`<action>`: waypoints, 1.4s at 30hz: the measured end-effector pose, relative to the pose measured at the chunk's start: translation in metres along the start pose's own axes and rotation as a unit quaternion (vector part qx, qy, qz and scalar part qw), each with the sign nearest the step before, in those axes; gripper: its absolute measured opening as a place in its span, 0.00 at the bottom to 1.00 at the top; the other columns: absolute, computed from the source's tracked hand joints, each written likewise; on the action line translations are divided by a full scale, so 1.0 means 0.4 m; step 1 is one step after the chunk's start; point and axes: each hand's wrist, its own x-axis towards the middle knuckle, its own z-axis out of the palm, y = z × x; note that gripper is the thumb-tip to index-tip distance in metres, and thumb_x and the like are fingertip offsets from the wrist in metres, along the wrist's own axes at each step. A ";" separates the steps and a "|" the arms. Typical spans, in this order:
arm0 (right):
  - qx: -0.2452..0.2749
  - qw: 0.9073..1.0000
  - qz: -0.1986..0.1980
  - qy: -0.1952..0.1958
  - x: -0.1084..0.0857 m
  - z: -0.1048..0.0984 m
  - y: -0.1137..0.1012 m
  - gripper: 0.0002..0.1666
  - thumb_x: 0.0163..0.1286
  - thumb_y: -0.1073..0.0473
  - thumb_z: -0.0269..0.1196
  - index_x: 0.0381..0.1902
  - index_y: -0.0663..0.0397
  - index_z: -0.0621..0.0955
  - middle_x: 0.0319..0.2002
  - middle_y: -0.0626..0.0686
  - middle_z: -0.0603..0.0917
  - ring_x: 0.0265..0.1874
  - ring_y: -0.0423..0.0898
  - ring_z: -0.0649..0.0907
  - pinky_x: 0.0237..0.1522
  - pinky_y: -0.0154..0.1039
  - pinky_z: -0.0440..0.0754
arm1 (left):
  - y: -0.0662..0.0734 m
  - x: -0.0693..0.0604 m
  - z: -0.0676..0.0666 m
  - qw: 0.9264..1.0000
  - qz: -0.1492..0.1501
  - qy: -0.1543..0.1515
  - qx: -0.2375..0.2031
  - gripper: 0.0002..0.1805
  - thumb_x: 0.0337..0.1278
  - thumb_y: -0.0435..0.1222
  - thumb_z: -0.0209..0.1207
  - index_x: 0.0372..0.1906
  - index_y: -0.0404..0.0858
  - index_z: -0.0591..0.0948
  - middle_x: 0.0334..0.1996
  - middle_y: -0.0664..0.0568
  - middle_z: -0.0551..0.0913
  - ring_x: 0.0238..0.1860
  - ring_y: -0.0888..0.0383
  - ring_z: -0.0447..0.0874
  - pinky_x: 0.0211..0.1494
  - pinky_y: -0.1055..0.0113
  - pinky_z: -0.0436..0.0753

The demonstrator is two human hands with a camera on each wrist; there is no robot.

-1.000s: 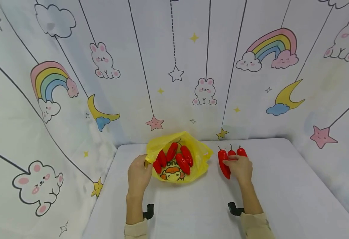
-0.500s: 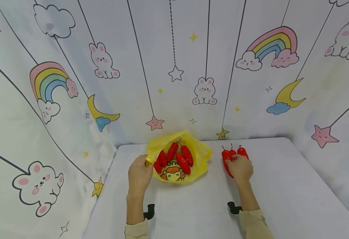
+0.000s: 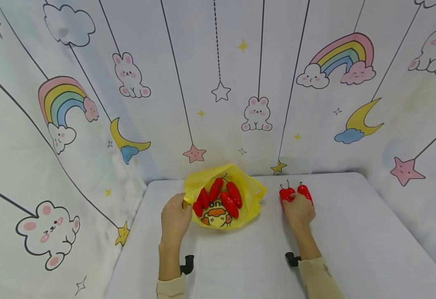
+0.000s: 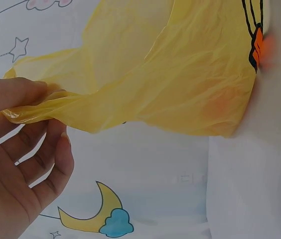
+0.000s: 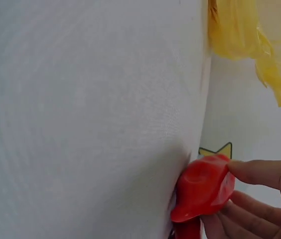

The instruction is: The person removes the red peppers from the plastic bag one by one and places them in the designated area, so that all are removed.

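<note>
I record that the leftmost loose red pepper (image 3: 285,194) now sits farther right, close up to the middle red pepper (image 3: 291,191); its lower end, visible a second ago, is hidden at my right grip (image 3: 300,211).

And there's the yellow bag (image 4: 195,94), thin, crinkled plastic, half see-through with a slick sheen! The red peppers (image 3: 229,204) gleam, smooth and glossy, plastic-looking; matt, fine-grained cloth on the tabletop (image 3: 240,265), soft fabric in the sleeves (image 3: 171,287), dull printed backdrop (image 3: 236,70) behind.
</note>
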 end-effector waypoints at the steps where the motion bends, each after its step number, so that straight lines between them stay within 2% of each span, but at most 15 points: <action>1: 0.000 1.000 -0.001 0.001 0.001 0.002 0.002 0.24 0.66 0.56 0.71 0.55 0.67 0.85 0.43 0.67 0.89 0.49 0.69 0.84 0.47 0.68 0.83 | 0.000 0.000 0.000 1.000 0.000 0.000 0.001 0.06 0.61 0.28 0.62 0.40 0.39 0.87 0.29 0.54 0.80 0.30 0.56 0.74 0.36 0.60 0.77; 6: 0.007 1.000 -0.008 0.011 0.004 0.003 0.008 0.22 0.65 0.57 0.72 0.51 0.67 0.85 0.43 0.67 0.89 0.48 0.69 0.84 0.47 0.68 0.83 | -0.001 0.000 0.000 1.000 -0.001 0.000 0.002 0.06 0.62 0.29 0.63 0.41 0.38 0.87 0.29 0.54 0.80 0.30 0.56 0.74 0.37 0.60 0.78; 12: 0.002 1.000 0.012 0.001 0.012 0.003 0.020 0.23 0.66 0.54 0.71 0.52 0.65 0.85 0.45 0.65 0.88 0.48 0.68 0.83 0.50 0.67 0.81 | -0.004 0.002 0.002 1.000 0.003 0.004 -0.001 0.06 0.62 0.29 0.62 0.41 0.38 0.87 0.29 0.54 0.81 0.29 0.56 0.74 0.35 0.61 0.77; 27: -0.019 0.999 0.037 -0.024 0.020 -0.017 0.024 0.24 0.69 0.52 0.67 0.55 0.64 0.84 0.49 0.67 0.87 0.49 0.69 0.82 0.47 0.67 0.82 | -0.005 0.000 0.004 1.000 -0.002 0.000 0.001 0.07 0.62 0.30 0.64 0.43 0.37 0.87 0.32 0.53 0.83 0.32 0.55 0.77 0.39 0.59 0.82; 33: 0.002 0.999 0.035 0.000 0.018 -0.051 0.003 0.22 0.70 0.52 0.66 0.53 0.63 0.84 0.48 0.67 0.87 0.45 0.69 0.85 0.43 0.65 0.83 | -0.009 0.001 0.004 1.000 0.000 0.003 0.002 0.07 0.61 0.29 0.64 0.42 0.38 0.87 0.32 0.53 0.83 0.31 0.55 0.77 0.38 0.59 0.81; 38: 0.012 1.000 0.024 0.016 0.020 -0.077 -0.019 0.22 0.71 0.50 0.65 0.53 0.61 0.86 0.46 0.65 0.88 0.41 0.67 0.86 0.39 0.61 0.84 | -0.013 0.003 0.003 1.000 0.004 0.008 -0.002 0.07 0.60 0.28 0.63 0.40 0.39 0.87 0.30 0.54 0.82 0.30 0.55 0.75 0.36 0.60 0.79; 42: 0.025 0.999 0.008 0.031 0.020 -0.093 -0.036 0.21 0.70 0.49 0.65 0.52 0.59 0.87 0.45 0.62 0.89 0.41 0.66 0.87 0.36 0.61 0.83 | -0.016 0.002 0.005 1.000 -0.004 0.005 -0.002 0.06 0.61 0.29 0.64 0.41 0.39 0.87 0.30 0.55 0.82 0.30 0.56 0.75 0.37 0.60 0.80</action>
